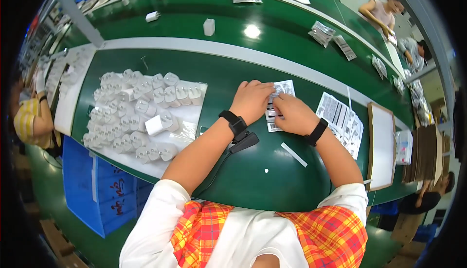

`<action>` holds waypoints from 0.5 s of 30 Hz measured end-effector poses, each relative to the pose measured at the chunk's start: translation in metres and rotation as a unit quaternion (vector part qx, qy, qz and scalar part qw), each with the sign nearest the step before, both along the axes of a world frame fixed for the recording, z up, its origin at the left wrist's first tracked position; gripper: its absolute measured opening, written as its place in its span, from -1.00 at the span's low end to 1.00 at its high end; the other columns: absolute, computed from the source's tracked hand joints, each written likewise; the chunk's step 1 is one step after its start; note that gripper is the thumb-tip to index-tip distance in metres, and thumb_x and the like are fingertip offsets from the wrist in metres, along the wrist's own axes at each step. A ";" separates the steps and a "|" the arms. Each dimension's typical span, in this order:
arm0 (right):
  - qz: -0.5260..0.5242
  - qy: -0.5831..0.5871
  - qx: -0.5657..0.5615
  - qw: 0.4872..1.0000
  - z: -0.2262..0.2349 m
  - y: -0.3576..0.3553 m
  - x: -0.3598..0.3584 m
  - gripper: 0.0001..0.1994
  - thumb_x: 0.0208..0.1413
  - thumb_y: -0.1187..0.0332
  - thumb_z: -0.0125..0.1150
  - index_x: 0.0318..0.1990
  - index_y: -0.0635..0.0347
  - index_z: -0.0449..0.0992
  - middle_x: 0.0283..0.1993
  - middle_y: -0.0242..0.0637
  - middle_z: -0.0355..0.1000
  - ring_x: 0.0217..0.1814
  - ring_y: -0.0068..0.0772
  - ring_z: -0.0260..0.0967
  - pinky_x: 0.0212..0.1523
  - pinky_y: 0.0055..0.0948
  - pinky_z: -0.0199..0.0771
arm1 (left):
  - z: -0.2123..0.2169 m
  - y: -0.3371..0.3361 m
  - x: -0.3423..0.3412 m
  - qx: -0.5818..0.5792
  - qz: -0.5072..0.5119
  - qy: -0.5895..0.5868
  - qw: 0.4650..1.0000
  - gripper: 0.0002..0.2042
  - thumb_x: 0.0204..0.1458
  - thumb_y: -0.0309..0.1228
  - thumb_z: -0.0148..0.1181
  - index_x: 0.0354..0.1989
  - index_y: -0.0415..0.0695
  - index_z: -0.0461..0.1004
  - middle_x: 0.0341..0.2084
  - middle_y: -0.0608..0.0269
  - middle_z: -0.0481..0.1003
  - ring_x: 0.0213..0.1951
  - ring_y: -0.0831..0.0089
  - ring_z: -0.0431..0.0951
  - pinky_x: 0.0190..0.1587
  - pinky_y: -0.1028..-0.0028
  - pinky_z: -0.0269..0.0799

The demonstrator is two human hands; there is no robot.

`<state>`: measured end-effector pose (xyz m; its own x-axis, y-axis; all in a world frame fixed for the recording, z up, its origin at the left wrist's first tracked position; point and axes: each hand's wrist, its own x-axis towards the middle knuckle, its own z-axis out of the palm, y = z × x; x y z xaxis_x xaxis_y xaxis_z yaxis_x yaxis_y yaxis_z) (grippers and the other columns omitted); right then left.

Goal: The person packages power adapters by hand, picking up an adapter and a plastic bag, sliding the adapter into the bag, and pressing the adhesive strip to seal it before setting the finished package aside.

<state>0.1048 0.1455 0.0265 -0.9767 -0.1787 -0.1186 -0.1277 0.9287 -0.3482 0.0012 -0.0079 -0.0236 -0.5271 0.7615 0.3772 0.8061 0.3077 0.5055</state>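
Observation:
On the green worktop in front of me lies a small white printed sheet (284, 87) with dense dark text and bars. My left hand (251, 101) is on its left side, fingers bent together and pressing on the paper. From the right, my right hand (295, 116) has its fingers closed at the middle of the same sheet. Both hands cover the sheet's centre, so the fingertips are partly hidden. Nearer me, a loose narrow white strip (294, 154) lies at a slant, with a small white dot (266, 170) to its left.
Many white plug chargers (141, 105) stand crowded on a white mat at left. A pile of printed sheets (343, 122) and a shallow cardboard-edged tray (381, 146) are at right. Beyond a white ledge, packets (322, 33) lie on another green surface. A blue bin (97, 190) stands lower left.

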 end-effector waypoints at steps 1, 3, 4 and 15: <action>0.009 -0.004 0.002 1.000 0.002 -0.002 0.001 -0.73 -0.12 0.42 0.14 -0.20 0.30 0.42 -0.23 0.00 0.36 -0.13 0.07 0.33 -0.09 -0.17 0.37 | 0.000 -0.001 0.002 -0.013 -0.002 -0.009 1.000 -0.73 0.05 -0.43 0.08 -0.07 -0.05 0.55 0.07 0.32 0.48 0.04 0.24 0.43 0.08 0.27 0.25; -0.004 -0.029 -0.073 0.997 0.012 -0.005 0.004 -0.71 -0.14 0.44 0.11 -0.19 0.29 0.42 -0.26 -0.02 0.33 -0.14 0.05 0.32 -0.11 -0.16 0.37 | 0.000 0.000 0.003 -0.019 0.007 -0.003 1.000 -0.72 0.06 -0.38 0.09 -0.05 -0.05 0.55 0.08 0.31 0.48 0.05 0.25 0.42 0.09 0.27 0.25; -0.014 -0.041 -0.110 0.993 0.014 -0.006 0.007 -0.70 -0.15 0.46 0.09 -0.18 0.29 0.41 -0.28 -0.02 0.32 -0.15 0.05 0.31 -0.11 -0.16 0.37 | 0.002 -0.001 0.003 -0.028 0.006 0.008 1.000 -0.71 0.08 -0.33 0.09 -0.03 -0.04 0.55 0.09 0.30 0.47 0.05 0.26 0.42 0.10 0.27 0.24; 0.034 0.029 -0.166 0.985 0.099 -0.002 -0.027 -0.86 0.10 0.42 0.18 -0.21 0.26 0.47 -0.26 -0.24 0.41 -0.21 -0.33 0.39 -0.13 -0.42 0.40 | -0.004 -0.004 0.019 0.004 0.045 0.110 0.993 -0.53 0.10 -0.08 0.12 0.12 -0.05 0.43 0.22 0.19 0.34 0.15 0.26 0.35 0.20 0.20 0.15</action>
<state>0.0777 0.1432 0.1254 -0.9648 -0.2627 0.0130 -0.2135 0.7533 -0.6221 0.0199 -0.0118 -0.0272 -0.4972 0.7119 0.4960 0.8666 0.3798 0.3236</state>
